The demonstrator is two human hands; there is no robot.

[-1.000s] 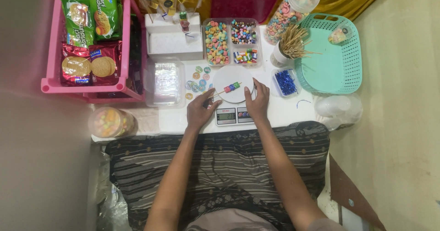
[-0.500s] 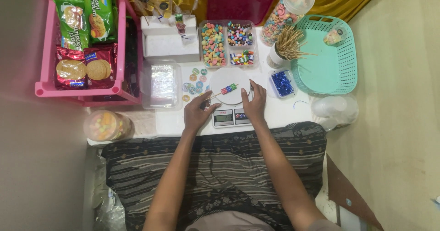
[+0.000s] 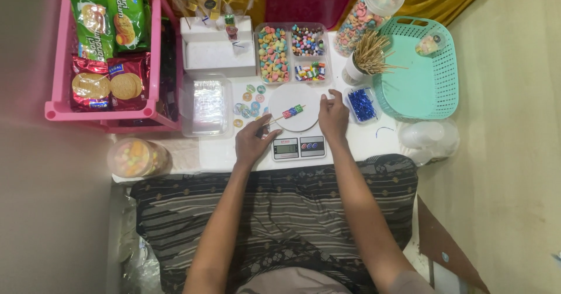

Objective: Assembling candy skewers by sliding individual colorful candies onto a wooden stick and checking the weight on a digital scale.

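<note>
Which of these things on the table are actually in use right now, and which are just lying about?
In use:
left hand
right hand
skewer of coloured sweets
white round scale plate

Lying about:
teal basket
pink snack rack
sweets tray
cup of skewers

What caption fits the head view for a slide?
Left hand holds a candy skewer over the round white scale plate; right hand rests at its rim.

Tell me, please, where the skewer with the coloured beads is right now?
In the head view, the skewer lies on the round white scale plate, between the left hand and the right hand.
</note>
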